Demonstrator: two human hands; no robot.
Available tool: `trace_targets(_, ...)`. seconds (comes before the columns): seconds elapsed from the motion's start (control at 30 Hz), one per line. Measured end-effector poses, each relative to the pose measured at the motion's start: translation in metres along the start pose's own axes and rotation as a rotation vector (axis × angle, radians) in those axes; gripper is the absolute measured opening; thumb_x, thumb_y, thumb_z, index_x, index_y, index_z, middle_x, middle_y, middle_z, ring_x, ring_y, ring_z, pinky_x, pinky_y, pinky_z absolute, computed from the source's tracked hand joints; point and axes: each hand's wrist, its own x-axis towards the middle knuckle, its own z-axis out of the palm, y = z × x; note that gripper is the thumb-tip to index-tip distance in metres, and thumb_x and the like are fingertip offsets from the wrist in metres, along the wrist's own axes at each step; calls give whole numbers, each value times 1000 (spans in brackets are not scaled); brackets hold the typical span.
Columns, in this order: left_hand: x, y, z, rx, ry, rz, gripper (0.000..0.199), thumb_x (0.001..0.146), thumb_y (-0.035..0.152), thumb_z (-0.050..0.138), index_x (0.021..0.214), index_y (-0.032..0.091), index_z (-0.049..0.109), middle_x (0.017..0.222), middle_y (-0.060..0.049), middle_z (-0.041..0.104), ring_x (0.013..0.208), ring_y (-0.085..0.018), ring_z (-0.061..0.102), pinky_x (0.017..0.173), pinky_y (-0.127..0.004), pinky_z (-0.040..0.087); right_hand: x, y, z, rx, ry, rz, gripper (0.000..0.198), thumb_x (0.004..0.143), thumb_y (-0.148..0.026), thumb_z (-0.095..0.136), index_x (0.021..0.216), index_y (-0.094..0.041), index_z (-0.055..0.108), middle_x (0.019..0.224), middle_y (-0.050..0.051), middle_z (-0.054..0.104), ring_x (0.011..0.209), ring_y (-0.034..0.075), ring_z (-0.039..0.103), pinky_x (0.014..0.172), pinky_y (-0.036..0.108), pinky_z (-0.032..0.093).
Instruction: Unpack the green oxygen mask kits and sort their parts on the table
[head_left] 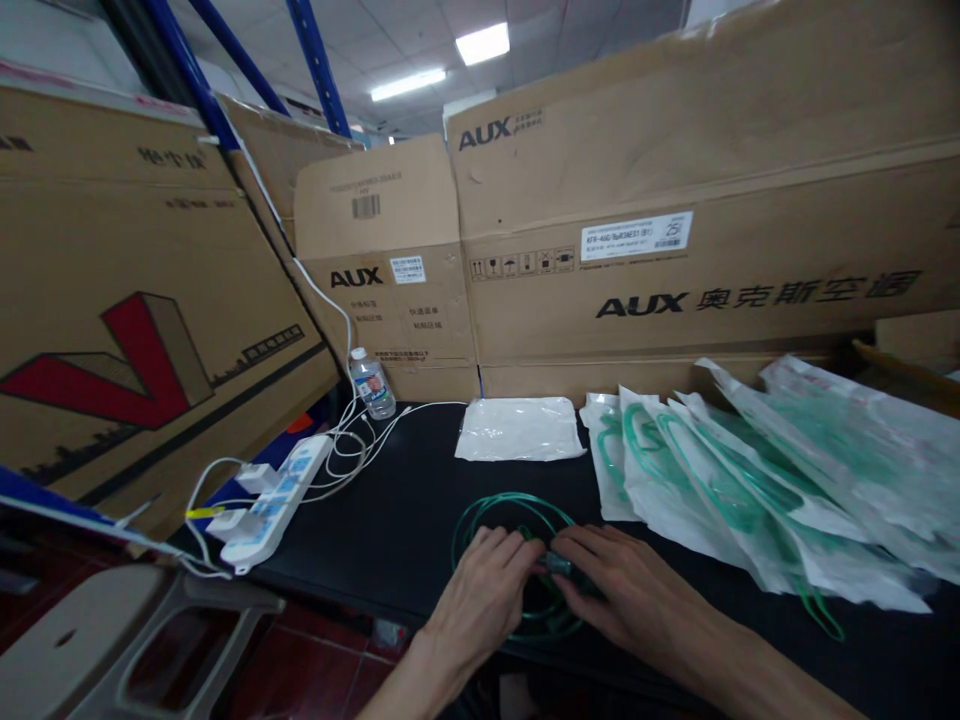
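One coil of thin green plastic tubing (510,498) lies on the black table (375,520); left hand (484,588) and right hand (626,585) fingers pinch a small clear plastic fitting (557,564).

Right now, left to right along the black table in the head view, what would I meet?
Power strip → water bottle → coil of green tubing → plastic bags with green tubing inside.

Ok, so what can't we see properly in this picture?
Head view:
Green tubing: partly covered by the left hand and right hand.
Clear piece between them: partly hidden by the right hand.
Plastic bags: cut off at the right edge.
Power strip: writing too blurry.
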Motion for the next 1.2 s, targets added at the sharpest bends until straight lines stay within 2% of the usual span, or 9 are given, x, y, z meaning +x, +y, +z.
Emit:
trace_targets(0.2,7,0,-2,-26,-40,-42,28,94,2,47,105,21,63,92,-4,67,88,-23,61,85,-38,50,-6,4,4,-309,210,-148,24,94,-10,54,115,-16,64,109,8,76,89,29,72,78,47,55)
trace_targets(0.4,11,8,-7,-200,-107,-50,27,95,2,47,100,22,63,98,-1,69,93,-20,62,90,-34,46,-25,10,-9,-562,229,-389,38,95,-4,41,124,-11,65,118,12,76,94,34,71,79,50,51)
trace_targets(0.47,10,8,-8,-196,-90,-37,25,97,4,48,101,22,64,95,-2,69,91,-20,62,88,-34,46,-26,8,-12,-511,252,-346,33,97,-8,44,121,-13,66,115,11,77,90,33,72,77,49,52)
trace_targets(0.57,8,7,-5,-142,-40,-10,24,100,7,47,105,22,65,91,-2,67,87,-21,59,84,-34,45,-22,0,-14,-227,248,-113,22,99,-15,51,111,-18,69,105,8,79,82,28,73,75,43,56)
trace_targets(0.7,8,8,3,-102,-9,37,24,101,8,46,106,21,65,87,-3,66,85,-21,58,80,-34,45,-15,-11,-16,239,62,148,15,99,-18,57,99,-24,70,90,1,78,75,17,73,67,24,56)
trace_targets(0.77,8,5,6,-116,-31,20,24,100,7,48,106,22,66,89,-3,67,87,-22,59,82,-35,45,-18,-8,-15,197,68,126,17,99,-16,55,100,-23,71,90,2,78,76,18,74,67,25,57)
trace_targets(0.93,4,-14,2,-216,-26,-140,25,100,5,46,100,21,65,95,-3,70,92,-21,63,89,-37,46,-50,25,-13,-278,358,-97,31,99,-13,49,123,-21,68,114,10,79,95,30,76,84,45,59)
trace_targets(1.03,3,-13,0,-267,-29,-170,14,103,14,54,108,23,65,102,-2,71,96,-20,64,94,-35,47,-70,40,-24,-46,480,161,24,98,-33,60,117,-24,70,112,8,79,94,27,76,84,38,60)
trace_targets(1.2,9,23,13,-440,-74,-249,21,96,17,69,115,24,67,110,-2,71,105,-19,66,101,-33,50,-83,23,-32,752,759,857,37,89,-60,62,94,-24,68,88,7,78,64,25,72,52,33,59)
